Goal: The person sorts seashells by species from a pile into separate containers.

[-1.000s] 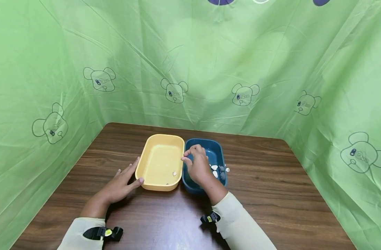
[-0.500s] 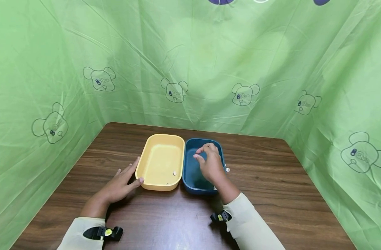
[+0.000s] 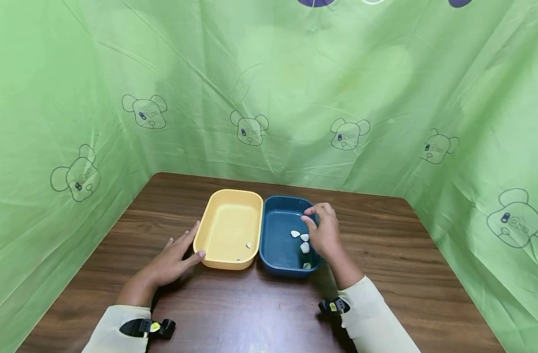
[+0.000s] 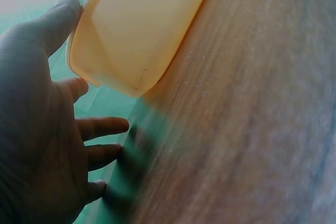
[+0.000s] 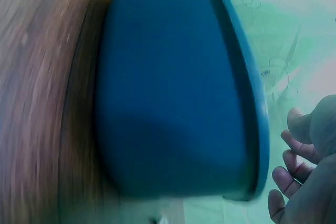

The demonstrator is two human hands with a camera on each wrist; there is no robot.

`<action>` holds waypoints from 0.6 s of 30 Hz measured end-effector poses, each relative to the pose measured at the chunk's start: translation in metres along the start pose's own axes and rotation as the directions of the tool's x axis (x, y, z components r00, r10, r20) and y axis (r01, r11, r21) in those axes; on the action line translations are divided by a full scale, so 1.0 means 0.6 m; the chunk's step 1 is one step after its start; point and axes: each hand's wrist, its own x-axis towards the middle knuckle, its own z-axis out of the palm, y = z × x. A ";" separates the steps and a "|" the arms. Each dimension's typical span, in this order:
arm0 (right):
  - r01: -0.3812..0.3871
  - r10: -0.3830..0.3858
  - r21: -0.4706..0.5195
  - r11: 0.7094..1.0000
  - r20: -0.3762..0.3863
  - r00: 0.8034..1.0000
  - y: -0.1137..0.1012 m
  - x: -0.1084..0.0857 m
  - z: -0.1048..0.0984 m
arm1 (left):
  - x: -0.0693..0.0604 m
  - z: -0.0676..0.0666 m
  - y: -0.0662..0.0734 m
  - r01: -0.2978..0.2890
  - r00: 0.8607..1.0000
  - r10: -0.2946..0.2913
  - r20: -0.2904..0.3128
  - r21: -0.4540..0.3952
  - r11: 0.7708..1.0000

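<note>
A yellow container [image 3: 228, 225] stands on the table with a small whitish stone [image 3: 249, 245] and a tiny dark bit near its front end. My left hand [image 3: 174, 260] touches its front left corner, thumb on the rim and fingers stretched along the outside. Beside it sits a dark blue container [image 3: 280, 223] with several white stones, one of them a white stone [image 3: 305, 248] at the right side. Over its right rim hovers my right hand [image 3: 326, 230], fingers loosely bent, thumb and index apart, nothing visible between them. This hand hides part of that rim.
The brown wooden table [image 3: 260, 304] carries both containers side by side. Green cloth [image 3: 295, 88] printed with bear faces hangs behind and at both sides. A black strap [image 3: 147, 328] is on the left sleeve and another strap [image 3: 335, 306] on the right.
My right hand has moved right, from near the rim between the containers to the blue container's right rim, uncovering white stones. The left hand stays at the yellow container's corner.
</note>
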 end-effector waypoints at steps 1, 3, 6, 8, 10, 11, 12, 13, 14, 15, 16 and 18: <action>0.000 0.000 0.007 1.000 -0.013 1.000 0.007 0.001 -0.005 | 0.001 0.000 0.000 -0.002 1.000 0.002 0.001 0.001 1.000; -0.009 0.010 0.026 1.000 -0.038 0.999 0.020 0.001 -0.014 | 0.002 0.001 0.001 -0.002 1.000 0.002 0.004 -0.001 1.000; -0.004 0.006 0.027 1.000 -0.086 0.996 0.043 0.003 -0.024 | 0.004 0.001 0.001 -0.003 1.000 0.003 0.008 -0.005 1.000; -0.003 0.005 0.018 1.000 -0.104 0.995 0.058 0.006 -0.028 | 0.004 0.002 0.001 -0.003 1.000 0.004 0.007 -0.006 1.000; -0.008 0.009 0.004 1.000 -0.105 0.994 0.071 0.008 -0.032 | 0.004 0.002 0.001 -0.005 1.000 0.005 0.002 -0.004 1.000; -0.016 0.016 0.002 1.000 -0.099 0.995 0.077 0.009 -0.034 | 0.004 0.001 0.001 -0.005 1.000 0.005 0.001 -0.003 1.000; -0.028 0.028 0.004 1.000 -0.091 0.995 0.083 0.009 -0.035 | 0.003 0.001 0.001 -0.006 1.000 0.006 0.001 -0.003 1.000; -0.035 0.036 0.003 0.999 -0.082 0.996 0.088 0.009 -0.036 | 0.003 0.001 0.002 -0.006 1.000 0.006 0.001 0.000 1.000; -0.049 0.049 0.002 0.999 -0.069 0.996 0.093 0.009 -0.038 | 0.003 0.000 0.002 -0.007 1.000 0.007 0.002 0.000 1.000; -0.060 0.060 -0.004 0.998 -0.054 0.997 0.097 0.008 -0.039 | 0.003 0.000 0.003 -0.007 1.000 0.007 0.002 -0.003 1.000; -0.070 0.069 -0.009 0.998 -0.039 0.997 0.101 0.008 -0.040 | 0.002 -0.001 0.003 -0.007 1.000 0.007 0.003 -0.004 1.000; -0.087 0.087 -0.026 0.996 -0.009 0.996 0.109 0.006 -0.041 | 0.003 -0.002 0.005 -0.007 1.000 0.007 0.004 -0.006 1.000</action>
